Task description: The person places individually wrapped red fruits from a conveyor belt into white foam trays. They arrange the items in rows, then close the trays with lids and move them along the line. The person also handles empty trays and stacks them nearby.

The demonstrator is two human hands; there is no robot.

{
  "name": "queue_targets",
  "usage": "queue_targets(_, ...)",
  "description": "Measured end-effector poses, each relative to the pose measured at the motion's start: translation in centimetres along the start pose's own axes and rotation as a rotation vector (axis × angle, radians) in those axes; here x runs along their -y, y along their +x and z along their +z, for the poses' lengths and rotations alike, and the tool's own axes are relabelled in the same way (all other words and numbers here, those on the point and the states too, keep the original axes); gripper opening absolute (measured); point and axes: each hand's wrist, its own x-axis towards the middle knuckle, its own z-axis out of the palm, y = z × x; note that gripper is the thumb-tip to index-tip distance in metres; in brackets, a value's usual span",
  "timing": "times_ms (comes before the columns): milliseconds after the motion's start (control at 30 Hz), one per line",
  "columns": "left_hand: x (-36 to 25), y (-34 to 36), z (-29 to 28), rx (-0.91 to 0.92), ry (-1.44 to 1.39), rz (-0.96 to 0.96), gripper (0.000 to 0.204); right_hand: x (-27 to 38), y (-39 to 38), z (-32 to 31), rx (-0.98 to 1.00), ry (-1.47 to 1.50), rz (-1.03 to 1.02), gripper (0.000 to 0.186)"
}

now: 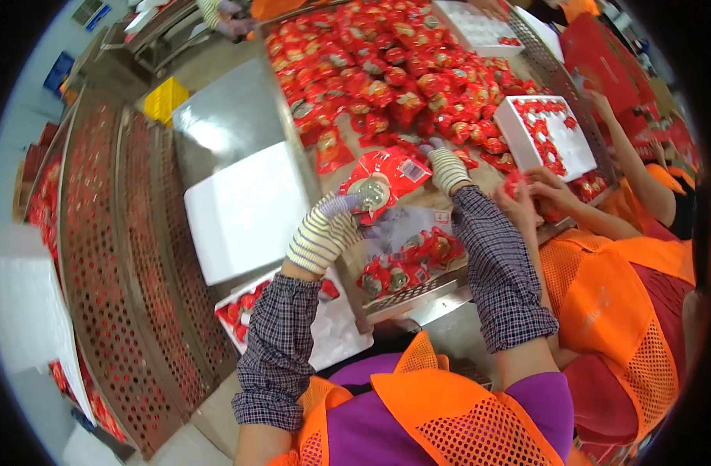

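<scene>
My left hand (328, 231), in a striped glove with greyish fingertips, grips the edge of a shiny red packet (389, 169). A clear round window on it shows a pale round item inside. My right hand (448, 166), gloved alike, reaches past the packet's right side to the near edge of a heap of red packets (394, 74). Its visible fingers are stretched out, and its palm side is hidden. Below the held packet, several more red packets (410, 260) lie in a row on the table, beside a clear plastic sheet (417, 221).
A white foam tray (336, 338) with red packets stands at the table's left side, below a white foam lid (251, 210). Another white foam tray (518, 132) sits at the right. Beside me a co-worker's bare hands (538, 194) handle a red packet. Perforated metal racks (130, 272) stand left.
</scene>
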Motion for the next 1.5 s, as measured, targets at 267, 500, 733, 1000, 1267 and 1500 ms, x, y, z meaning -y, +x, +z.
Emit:
queue_targets(267, 4.2, -13.1, -2.1, -0.147, -0.11, 0.348, 0.054, 2.4, -1.3, 0.1, 0.082, 0.014, 0.009, 0.04)
queue_targets(500, 8.7, -23.2, -5.7, -0.405, -0.061, 0.614, 0.055, 2.2, -8.3, -3.2, 0.038, 1.209, -0.103, 0.036)
queue_targets(733, 11.4, -31.6, -8.5, -1.084, 0.27, 0.715, 0.053, 12.4, -15.3, -9.3, 0.547, 2.163, 0.02, 0.041)
queue_targets(1000, 11.6, -32.8, -7.0, -1.484, 1.662, 0.875, 0.04, 23.1, -18.1, -11.8, 0.275, 1.4, -0.045, 0.039)
queue_targets(1267, 14.5, -30.8, -10.8, -1.236, 1.88, 0.428, 0.049, 32.5, -17.4, -4.6, -0.069, 0.155, -0.701, 0.041)
queue_targets(1500, 10.5, -31.0, -10.4, -1.412, 1.761, 0.04, 0.037, 33.7, -14.3, -2.9, 0.42, -0.153, -0.502, 0.033)
